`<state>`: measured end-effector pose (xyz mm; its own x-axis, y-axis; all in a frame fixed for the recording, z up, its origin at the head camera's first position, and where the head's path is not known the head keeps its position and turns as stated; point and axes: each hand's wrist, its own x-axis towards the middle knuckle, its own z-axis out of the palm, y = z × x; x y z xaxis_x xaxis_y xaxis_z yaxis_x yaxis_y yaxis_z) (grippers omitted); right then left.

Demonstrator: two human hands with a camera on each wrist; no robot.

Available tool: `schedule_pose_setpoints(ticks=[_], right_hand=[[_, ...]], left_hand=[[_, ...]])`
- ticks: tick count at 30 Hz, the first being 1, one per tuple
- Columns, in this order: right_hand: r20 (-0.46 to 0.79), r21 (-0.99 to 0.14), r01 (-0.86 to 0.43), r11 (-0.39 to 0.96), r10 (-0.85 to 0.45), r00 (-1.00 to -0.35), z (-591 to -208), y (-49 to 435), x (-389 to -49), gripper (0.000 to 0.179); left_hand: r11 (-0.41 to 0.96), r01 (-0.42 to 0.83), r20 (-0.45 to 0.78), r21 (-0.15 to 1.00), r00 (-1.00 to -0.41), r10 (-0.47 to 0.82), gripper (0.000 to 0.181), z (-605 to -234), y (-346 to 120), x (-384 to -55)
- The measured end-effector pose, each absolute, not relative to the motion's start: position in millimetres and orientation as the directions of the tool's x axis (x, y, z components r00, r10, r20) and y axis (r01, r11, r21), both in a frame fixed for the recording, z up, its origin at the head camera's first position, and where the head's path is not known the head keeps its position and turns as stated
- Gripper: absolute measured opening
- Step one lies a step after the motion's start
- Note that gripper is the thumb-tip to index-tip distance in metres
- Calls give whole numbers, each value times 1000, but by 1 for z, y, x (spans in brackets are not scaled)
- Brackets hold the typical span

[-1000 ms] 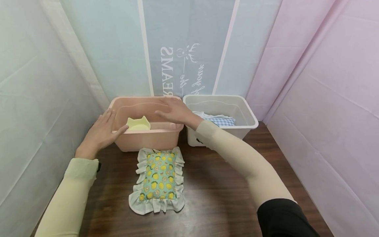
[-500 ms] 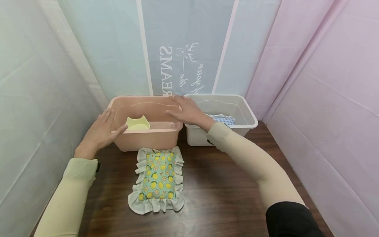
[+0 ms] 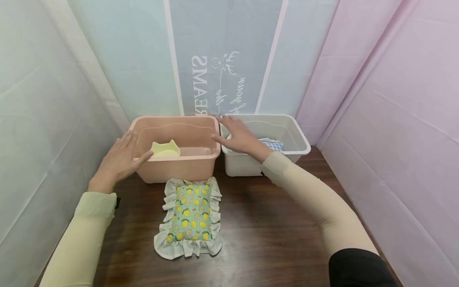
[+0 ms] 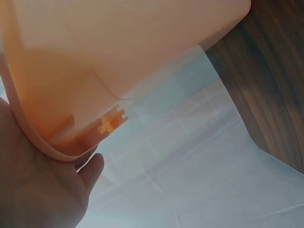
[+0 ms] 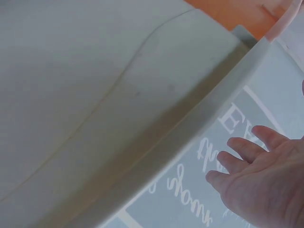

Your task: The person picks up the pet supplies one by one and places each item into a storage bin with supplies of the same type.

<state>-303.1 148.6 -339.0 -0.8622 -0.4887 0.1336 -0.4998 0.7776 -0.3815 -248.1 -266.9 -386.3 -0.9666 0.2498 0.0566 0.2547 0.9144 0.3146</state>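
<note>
My left hand [image 3: 117,162] lies with straight fingers against the left rim of the peach plastic bin [image 3: 179,171]. In the left wrist view its palm [image 4: 40,190] touches the bin's outer rim. A pale yellow cat-eared bowl [image 3: 165,151] sits inside that bin. My right hand [image 3: 242,137], fingers spread and nothing in them, hovers over the left end of the white bin [image 3: 242,166]. The right wrist view has the hand [image 5: 266,183] outside the white bin's rim. A blue-checked cloth piece [image 3: 273,145] with a white ruffle lies in the white bin, partly hidden by my right hand.
A small lemon-print pillow [image 3: 190,215] with a pale ruffle lies on the dark wooden surface [image 3: 265,235], before the peach bin. Fabric curtains enclose the space: a lettered blue one [image 3: 222,52] behind, a pink one [image 3: 387,119] at right, a pale one [image 3: 46,119] at left.
My right hand has moved right, from over the peach bin to the left end of the white bin. My left hand has stayed at the peach bin's rim.
</note>
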Motion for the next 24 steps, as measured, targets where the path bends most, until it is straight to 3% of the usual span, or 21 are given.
schedule_pose_setpoints(ticks=[10, 24], right_hand=[[147, -377, -462, 803, -440, -886, -337, 175, -300, 91], [157, -352, -416, 838, -386, -909, -339, 224, -295, 99]], left_hand=[[914, 292, 158, 281, -954, 256, 101, -384, -268, -240], [905, 353, 259, 236, -921, 291, 98, -389, -264, -203]])
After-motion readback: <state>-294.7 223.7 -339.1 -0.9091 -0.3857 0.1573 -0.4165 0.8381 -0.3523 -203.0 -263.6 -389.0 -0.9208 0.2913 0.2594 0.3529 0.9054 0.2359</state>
